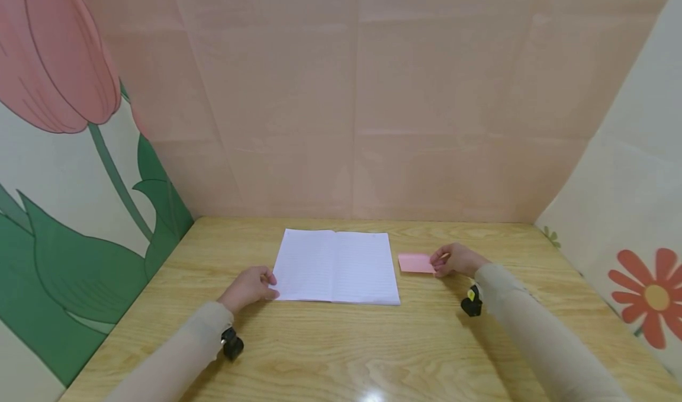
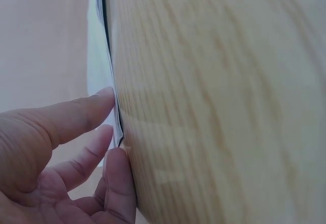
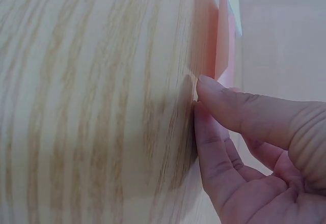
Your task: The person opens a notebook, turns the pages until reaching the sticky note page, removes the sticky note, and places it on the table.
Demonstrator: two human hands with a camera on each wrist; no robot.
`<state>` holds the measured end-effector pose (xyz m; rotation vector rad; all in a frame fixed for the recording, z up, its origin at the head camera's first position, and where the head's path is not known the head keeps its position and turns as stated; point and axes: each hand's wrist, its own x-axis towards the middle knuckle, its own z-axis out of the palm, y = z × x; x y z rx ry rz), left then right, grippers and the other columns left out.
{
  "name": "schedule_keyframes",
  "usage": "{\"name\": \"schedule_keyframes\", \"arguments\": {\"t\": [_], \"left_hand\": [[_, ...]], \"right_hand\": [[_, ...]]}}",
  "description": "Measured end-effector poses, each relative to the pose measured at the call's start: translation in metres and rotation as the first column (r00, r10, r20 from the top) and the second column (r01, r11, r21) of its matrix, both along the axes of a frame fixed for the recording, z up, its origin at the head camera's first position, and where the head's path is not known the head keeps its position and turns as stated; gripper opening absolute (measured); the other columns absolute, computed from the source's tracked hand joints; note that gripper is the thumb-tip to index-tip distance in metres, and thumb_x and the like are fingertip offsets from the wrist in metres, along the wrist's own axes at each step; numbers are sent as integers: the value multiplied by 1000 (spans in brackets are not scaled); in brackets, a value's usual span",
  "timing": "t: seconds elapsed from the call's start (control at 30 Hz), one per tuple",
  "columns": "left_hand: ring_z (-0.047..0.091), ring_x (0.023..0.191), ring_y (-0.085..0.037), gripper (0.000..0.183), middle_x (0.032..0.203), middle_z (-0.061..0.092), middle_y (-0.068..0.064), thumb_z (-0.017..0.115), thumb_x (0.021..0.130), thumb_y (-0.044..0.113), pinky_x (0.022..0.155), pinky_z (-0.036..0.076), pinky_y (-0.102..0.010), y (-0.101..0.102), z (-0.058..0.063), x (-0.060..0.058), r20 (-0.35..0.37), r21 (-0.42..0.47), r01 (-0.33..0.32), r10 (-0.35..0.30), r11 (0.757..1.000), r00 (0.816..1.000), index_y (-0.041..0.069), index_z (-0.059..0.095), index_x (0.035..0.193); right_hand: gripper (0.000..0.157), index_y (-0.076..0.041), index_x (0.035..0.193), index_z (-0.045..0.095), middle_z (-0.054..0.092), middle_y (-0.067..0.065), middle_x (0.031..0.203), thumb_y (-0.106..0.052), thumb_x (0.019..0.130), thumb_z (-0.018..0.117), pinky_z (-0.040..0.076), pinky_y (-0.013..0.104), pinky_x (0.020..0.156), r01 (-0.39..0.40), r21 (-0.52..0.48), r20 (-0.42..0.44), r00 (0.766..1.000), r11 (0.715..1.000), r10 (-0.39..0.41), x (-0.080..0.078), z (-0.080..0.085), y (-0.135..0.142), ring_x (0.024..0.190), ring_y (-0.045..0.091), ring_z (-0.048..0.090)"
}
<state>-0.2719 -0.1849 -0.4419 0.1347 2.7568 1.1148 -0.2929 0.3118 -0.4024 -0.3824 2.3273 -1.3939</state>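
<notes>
An open notebook with lined white pages lies on the wooden table. My left hand is at its near left corner, and in the left wrist view the thumb rests on the page edge with the other fingertips around the corner. To the right of the notebook is a small pink sticky note pad. My right hand pinches the pad's right end. In the right wrist view the pink paper stands up slightly from the tabletop beside the thumb, and part of it is hidden behind the fingers.
The light wood table ends at a pink cloth backdrop. Side panels carry a large tulip at left and a red flower at right. Each wrist wears a small black camera.
</notes>
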Motion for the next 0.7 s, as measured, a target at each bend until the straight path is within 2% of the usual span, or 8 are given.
{"name": "schedule_keyframes", "arguments": {"t": [0.1, 0.17, 0.37, 0.5, 0.6, 0.7], "left_hand": [[48, 66, -17, 23, 73, 52, -4, 80, 74, 8, 60, 38, -27, 0, 1, 1, -1, -1, 2, -2, 1000, 1000, 3, 62, 88], [48, 66, -17, 24, 73, 52, -4, 80, 74, 8, 60, 38, -27, 0, 1, 2, -5, -2, 6, -6, 1000, 1000, 3, 62, 88], [47, 66, -17, 23, 73, 52, -4, 80, 73, 7, 60, 38, -27, -1, 1, 3, -10, 4, 6, -6, 1000, 1000, 3, 62, 86], [48, 67, -17, 22, 74, 53, -4, 79, 74, 6, 60, 39, -28, 0, 1, 2, 11, 8, 5, -5, 1000, 1000, 3, 61, 86], [49, 68, -17, 21, 76, 55, -4, 79, 76, 9, 61, 39, -28, 1, 4, -3, 43, -38, 29, -27, 999, 999, 4, 61, 86], [52, 71, -18, 18, 81, 59, -4, 76, 80, 15, 64, 42, -29, 3, 16, -12, 58, -159, 100, -92, 982, 994, 6, 62, 87]], "right_hand": [[37, 16, 111, 54, 64, 19, 101, 7, 80, 72, 51, 24, 74, 101, 168, 3, 995, 981, -103, -18, -17, -1, 84, 13, 59], [36, 17, 109, 54, 63, 18, 98, 10, 78, 71, 50, 23, 70, 125, 198, -1, 992, 972, -127, -23, -20, 0, 80, 13, 57], [35, 15, 110, 55, 62, 14, 97, 5, 81, 72, 48, 23, 72, 103, 167, 9, 994, 981, -106, -21, -21, 6, 82, 12, 56], [35, 12, 111, 56, 62, 12, 98, 2, 82, 72, 48, 26, 75, 98, 200, 17, 995, 975, -103, -21, -18, 6, 84, 14, 56], [36, 12, 113, 55, 63, 14, 99, 2, 82, 72, 50, 30, 78, 101, 216, 16, 994, 971, -107, -24, -11, 6, 85, 16, 58], [33, 11, 113, 56, 63, 14, 99, 3, 83, 69, 52, 33, 82, 60, 134, -18, 998, 989, -58, -26, 2, 11, 87, 16, 60]]}}
